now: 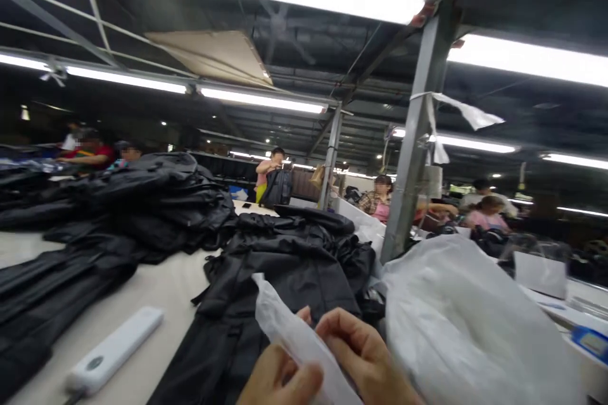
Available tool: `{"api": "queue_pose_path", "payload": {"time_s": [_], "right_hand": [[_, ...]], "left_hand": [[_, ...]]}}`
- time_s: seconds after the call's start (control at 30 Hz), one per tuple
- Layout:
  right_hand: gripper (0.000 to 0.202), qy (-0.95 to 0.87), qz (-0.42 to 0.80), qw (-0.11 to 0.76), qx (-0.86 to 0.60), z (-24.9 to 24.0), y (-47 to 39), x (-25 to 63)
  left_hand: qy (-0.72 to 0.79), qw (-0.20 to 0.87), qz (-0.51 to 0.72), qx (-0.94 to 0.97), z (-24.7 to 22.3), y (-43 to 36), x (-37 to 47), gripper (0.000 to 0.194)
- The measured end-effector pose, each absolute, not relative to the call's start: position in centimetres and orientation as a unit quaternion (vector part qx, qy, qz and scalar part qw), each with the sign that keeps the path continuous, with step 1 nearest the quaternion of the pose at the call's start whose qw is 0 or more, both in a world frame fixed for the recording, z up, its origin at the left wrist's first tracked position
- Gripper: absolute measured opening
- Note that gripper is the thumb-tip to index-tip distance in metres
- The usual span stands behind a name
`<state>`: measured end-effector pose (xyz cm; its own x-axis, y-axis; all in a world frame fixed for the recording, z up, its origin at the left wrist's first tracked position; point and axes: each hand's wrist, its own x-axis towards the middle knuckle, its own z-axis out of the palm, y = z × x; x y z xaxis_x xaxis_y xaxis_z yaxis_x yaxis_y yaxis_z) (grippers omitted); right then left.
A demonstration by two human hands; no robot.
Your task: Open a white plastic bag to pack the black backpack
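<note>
Both hands low in frame, close together. Left hand and right hand pinch a white plastic bag between fingers and thumbs; the bag runs up and to the left from the grasp, its free end over a black jacket lying on the table. Big heap of white plastic bags just right of the right hand. More black garments piled further back and left. White power strip on the table, left of the hands. Other people at work in the background; metal post behind the heap.
</note>
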<state>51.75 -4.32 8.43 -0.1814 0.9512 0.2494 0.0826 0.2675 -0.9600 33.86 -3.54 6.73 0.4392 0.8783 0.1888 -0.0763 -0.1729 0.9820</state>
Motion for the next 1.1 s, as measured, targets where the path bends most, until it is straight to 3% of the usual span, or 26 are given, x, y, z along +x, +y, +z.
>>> {"api": "queue_pose_path", "payload": {"time_s": [0.07, 0.17, 0.3, 0.4, 0.47, 0.57, 0.67, 0.8, 0.87, 0.97, 1.1], "right_hand": [[0.050, -0.685, 0.406, 0.445, -0.411, 8.3, -4.5, 50.5], [0.046, -0.760, 0.310, 0.389, -0.419, 8.8, -4.8, 49.7], [0.031, -0.845, 0.075, 0.304, -0.434, 6.6, -4.0, 49.6], [0.021, -0.861, -0.082, 0.271, -0.422, 3.5, -2.9, 49.8], [0.015, -0.860, -0.115, 0.260, -0.423, 2.7, -2.6, 50.0], [0.007, -0.862, -0.043, 0.270, -0.427, 4.2, -2.8, 50.3], [0.033, -0.820, 0.156, 0.310, -0.454, 6.6, -3.1, 50.2], [0.053, -0.702, 0.432, 0.330, -0.461, 7.1, -2.6, 50.1], [0.056, -0.648, 0.514, 0.343, -0.445, 6.6, -2.2, 50.4], [0.056, -0.591, 0.542, 0.373, -0.466, 6.3, -1.9, 51.0], [0.056, -0.637, 0.423, 0.391, -0.512, 7.6, -2.7, 50.7]], "left_hand": [[0.332, 0.576, 0.463, 0.586, 6.2, -2.9, 33.9, 0.076], [0.332, 0.559, 0.493, 0.578, 6.1, -2.2, 33.3, 0.051], [0.324, 0.508, 0.529, 0.597, 5.9, -1.7, 32.7, 0.026], [0.336, 0.491, 0.539, 0.596, 5.5, -1.7, 32.6, 0.027], [0.336, 0.495, 0.532, 0.598, 5.3, -1.9, 32.5, 0.036], [0.308, 0.549, 0.531, 0.567, 4.8, -2.1, 32.4, 0.051], [0.265, 0.639, 0.522, 0.499, 4.2, -1.9, 32.2, 0.065], [0.262, 0.664, 0.518, 0.472, 3.5, -1.1, 31.1, 0.053], [0.280, 0.661, 0.508, 0.476, 3.4, -0.6, 30.2, 0.052], [0.309, 0.634, 0.498, 0.504, 3.3, -0.1, 29.2, 0.053], [0.346, 0.564, 0.504, 0.555, 2.9, 0.0, 29.8, 0.059]]}}
